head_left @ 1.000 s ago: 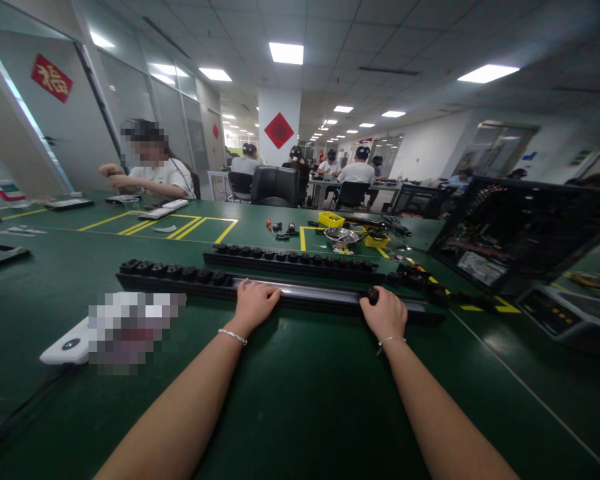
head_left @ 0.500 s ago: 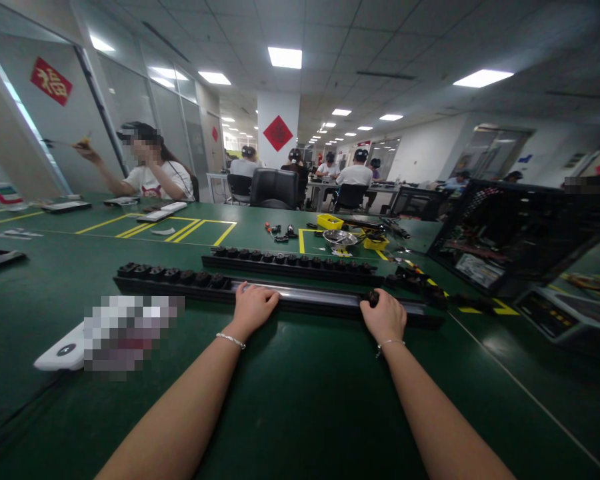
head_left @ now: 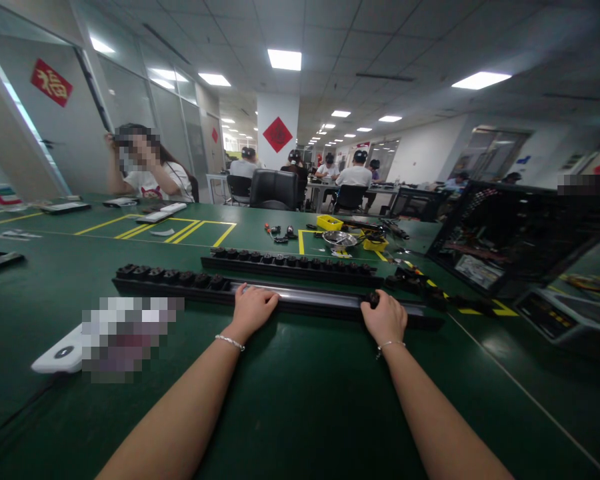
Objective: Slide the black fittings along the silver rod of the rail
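A bright office stretched behind a green desk [head_left: 300, 413], people seated past its far edge. Toward that edge stood a yellow tray [head_left: 329, 227] and a metal bowl [head_left: 333, 243]; an opened computer case [head_left: 480, 230] blocked the right side. A second black bar [head_left: 293, 262] lay just behind the nearer long bar [head_left: 320, 297], which ran across the desk's middle. A red door sign [head_left: 51, 83] read "福". Blurred squares covered part of a white device [head_left: 57, 358]. The right hand [head_left: 387, 316] held a black knob [head_left: 373, 299], partly hidden; the left hand [head_left: 253, 309] rested on the nearer bar, its grip unclear
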A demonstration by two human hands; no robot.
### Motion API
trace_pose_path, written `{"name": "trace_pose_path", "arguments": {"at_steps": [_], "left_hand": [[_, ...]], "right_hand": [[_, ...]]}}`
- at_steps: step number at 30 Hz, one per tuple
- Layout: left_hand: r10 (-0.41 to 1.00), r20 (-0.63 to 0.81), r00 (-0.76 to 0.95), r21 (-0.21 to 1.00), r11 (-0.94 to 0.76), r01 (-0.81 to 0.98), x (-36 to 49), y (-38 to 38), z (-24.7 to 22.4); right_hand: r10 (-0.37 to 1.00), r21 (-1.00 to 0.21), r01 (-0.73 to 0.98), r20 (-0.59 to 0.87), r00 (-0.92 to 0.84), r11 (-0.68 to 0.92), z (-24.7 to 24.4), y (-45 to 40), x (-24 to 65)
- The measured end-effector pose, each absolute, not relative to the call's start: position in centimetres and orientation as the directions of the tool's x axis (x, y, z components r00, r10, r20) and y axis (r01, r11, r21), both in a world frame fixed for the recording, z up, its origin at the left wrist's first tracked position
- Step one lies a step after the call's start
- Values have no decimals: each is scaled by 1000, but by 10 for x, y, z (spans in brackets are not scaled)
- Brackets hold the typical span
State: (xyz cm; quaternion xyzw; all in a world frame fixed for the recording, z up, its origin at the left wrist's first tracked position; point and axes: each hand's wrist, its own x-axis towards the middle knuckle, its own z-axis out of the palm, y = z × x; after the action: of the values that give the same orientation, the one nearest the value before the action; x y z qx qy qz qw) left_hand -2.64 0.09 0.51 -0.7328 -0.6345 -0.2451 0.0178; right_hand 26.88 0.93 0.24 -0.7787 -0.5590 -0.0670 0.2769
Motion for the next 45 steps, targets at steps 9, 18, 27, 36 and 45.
{"name": "trace_pose_path", "arguments": {"at_steps": [9, 18, 27, 36, 45], "left_hand": [[916, 392, 82, 277, -203, 939, -27, 2, 4], [912, 402, 82, 280, -207, 937, -27, 2, 4], [912, 400, 89, 272, -211, 939, -27, 3, 3], [909, 405, 95, 268, -218, 938, -28, 4, 1], [909, 407, 90, 274, -216, 937, -28, 4, 2]], "right_hand": [[841, -367, 906, 404, 360, -211, 4, 8, 271], [832, -353, 912, 425, 356, -209, 2, 7, 273], [828, -367, 904, 419, 373, -221, 2, 10, 274], [829, -371, 899, 408, 382, -232, 2, 10, 279], [817, -369, 893, 411, 405, -257, 0, 10, 283]]}}
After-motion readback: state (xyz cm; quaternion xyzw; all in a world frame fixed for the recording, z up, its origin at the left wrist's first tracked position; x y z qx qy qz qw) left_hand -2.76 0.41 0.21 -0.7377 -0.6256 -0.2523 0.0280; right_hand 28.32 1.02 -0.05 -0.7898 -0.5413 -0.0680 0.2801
